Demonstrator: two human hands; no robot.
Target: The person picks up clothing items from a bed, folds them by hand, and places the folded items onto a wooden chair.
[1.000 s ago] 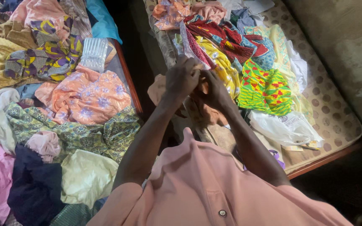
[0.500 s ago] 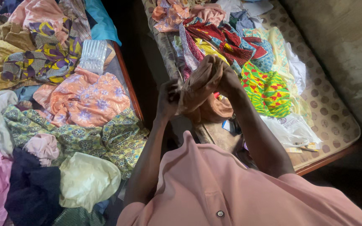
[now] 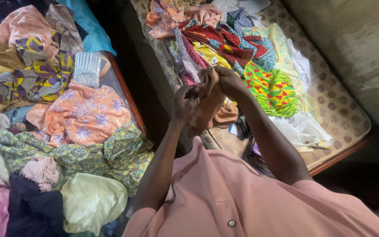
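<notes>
A brown cloth (image 3: 208, 105) hangs between both my hands, in front of my chest and above the near edge of the right bed (image 3: 338, 109). My left hand (image 3: 184, 103) grips its lower left part. My right hand (image 3: 229, 81) pinches its upper edge, a little higher and further right. The cloth's lower end droops toward the mattress. Just beyond my hands lies a heap of printed fabrics, among them a green, yellow and red cloth (image 3: 270, 87) and a red patterned cloth (image 3: 224, 39).
The left bed (image 3: 126, 94) is piled with clothes: an orange flowered cloth (image 3: 84, 114), a green patterned cloth (image 3: 75, 151), a purple and yellow print (image 3: 40, 72), a clear plastic pack (image 3: 86, 68). A white plastic bag (image 3: 301, 129) lies on the right mattress. A dark gap runs between the beds.
My hands have lifted the brown cloth off the mattress and drawn it up between them. My left hand has come lower and nearer; the view has shifted slightly.
</notes>
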